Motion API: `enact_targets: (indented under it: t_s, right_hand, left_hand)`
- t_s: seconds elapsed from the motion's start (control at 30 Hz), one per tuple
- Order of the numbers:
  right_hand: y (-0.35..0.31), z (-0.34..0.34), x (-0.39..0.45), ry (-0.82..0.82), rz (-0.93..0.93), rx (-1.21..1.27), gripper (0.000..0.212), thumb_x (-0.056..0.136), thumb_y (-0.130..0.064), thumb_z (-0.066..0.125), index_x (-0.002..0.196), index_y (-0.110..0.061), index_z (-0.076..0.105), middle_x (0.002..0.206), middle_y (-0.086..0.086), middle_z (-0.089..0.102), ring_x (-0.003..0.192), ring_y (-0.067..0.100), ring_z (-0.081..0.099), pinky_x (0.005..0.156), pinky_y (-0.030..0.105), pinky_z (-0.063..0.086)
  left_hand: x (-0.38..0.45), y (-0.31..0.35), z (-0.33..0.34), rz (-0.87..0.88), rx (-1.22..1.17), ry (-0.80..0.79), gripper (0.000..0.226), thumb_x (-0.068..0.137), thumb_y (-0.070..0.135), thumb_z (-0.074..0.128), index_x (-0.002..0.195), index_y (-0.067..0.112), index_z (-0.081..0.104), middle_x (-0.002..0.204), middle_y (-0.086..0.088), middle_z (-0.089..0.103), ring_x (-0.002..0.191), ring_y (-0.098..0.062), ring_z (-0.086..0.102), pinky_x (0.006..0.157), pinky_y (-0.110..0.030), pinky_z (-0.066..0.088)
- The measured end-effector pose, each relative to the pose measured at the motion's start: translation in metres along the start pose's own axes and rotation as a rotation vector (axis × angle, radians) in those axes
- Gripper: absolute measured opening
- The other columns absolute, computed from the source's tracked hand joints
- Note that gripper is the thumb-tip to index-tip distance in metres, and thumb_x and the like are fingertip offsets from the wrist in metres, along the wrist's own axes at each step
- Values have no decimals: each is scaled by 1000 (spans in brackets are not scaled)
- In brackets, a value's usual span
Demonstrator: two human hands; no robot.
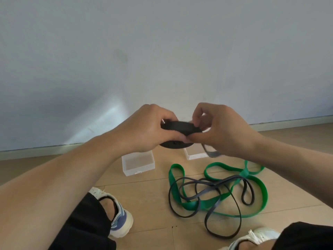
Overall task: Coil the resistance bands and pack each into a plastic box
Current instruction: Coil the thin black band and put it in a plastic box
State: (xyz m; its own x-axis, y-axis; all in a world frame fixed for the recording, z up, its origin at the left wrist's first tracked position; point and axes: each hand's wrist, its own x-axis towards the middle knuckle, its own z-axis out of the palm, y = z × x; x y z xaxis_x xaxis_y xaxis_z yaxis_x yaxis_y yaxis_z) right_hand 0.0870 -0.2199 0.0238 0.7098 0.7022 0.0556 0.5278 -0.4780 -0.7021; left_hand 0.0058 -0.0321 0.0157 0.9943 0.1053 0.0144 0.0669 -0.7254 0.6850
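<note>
Left hand (144,130) is gripping the black coil (180,128) to stop unwinding; right hand (219,129) is pinching its loose tail, feeding another turn.

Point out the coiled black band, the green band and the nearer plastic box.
coiled black band (177,127), head view, top face of the coil.
green band (262,191), head view, its right-hand curve.
plastic box (138,167), head view, front wall.
</note>
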Motion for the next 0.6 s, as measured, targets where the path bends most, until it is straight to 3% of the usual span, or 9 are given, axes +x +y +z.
enact_targets:
  t_s: [0.03,0.13,0.2,0.3,0.43,0.53,0.6]
  right_hand:
    - [1,-4,2,28,7,69,39,69,-22,91,79,-16,54,75,1,78,70,25,70,69,34,52]
    - [7,-12,5,41,2,211,43,67,-21,92,75,-11,51,63,4,73,50,11,62,50,19,46]
    - [9,-12,5,20,9,320,41,67,-18,90,75,-9,51,63,11,71,51,6,61,52,13,45]
    - [11,-14,8,9,2,487,37,66,-16,87,80,-10,53,72,18,74,64,14,70,61,19,53]
    - [16,-19,12,10,15,705,31,66,-13,82,80,-11,54,81,13,74,80,22,75,73,23,57]
    - [18,-16,12,27,44,741,33,64,-12,83,79,-9,54,76,12,75,76,22,76,71,24,59]
    - [15,-17,9,27,74,618,36,64,-13,87,79,-8,55,72,11,76,71,20,75,67,24,58]
  left_hand:
    - [0,0,-4,-24,-110,6,24,76,41,85,94,25,80,78,7,77,75,-10,73,69,-30,61]
    - [-2,-4,-11,-126,-447,2,35,70,32,85,100,15,81,88,-6,81,84,-20,78,74,-41,65]
    - [-4,-5,-10,-174,-577,0,38,65,29,83,99,12,81,93,-9,81,88,-24,78,75,-44,65]
    - [-7,-6,-5,-226,-790,7,41,63,24,82,100,6,79,103,-11,80,99,-27,77,76,-46,65]
    - [-6,-3,-4,-227,-1112,42,38,72,17,74,107,1,75,109,-13,79,101,-26,76,77,-46,64]
    - [-4,-5,-5,-236,-1159,17,43,81,17,73,119,-2,68,114,-13,77,103,-28,75,77,-49,63]
    - [-4,-8,-6,-263,-1097,-50,54,80,19,80,128,0,64,123,-16,73,110,-32,72,82,-51,62]
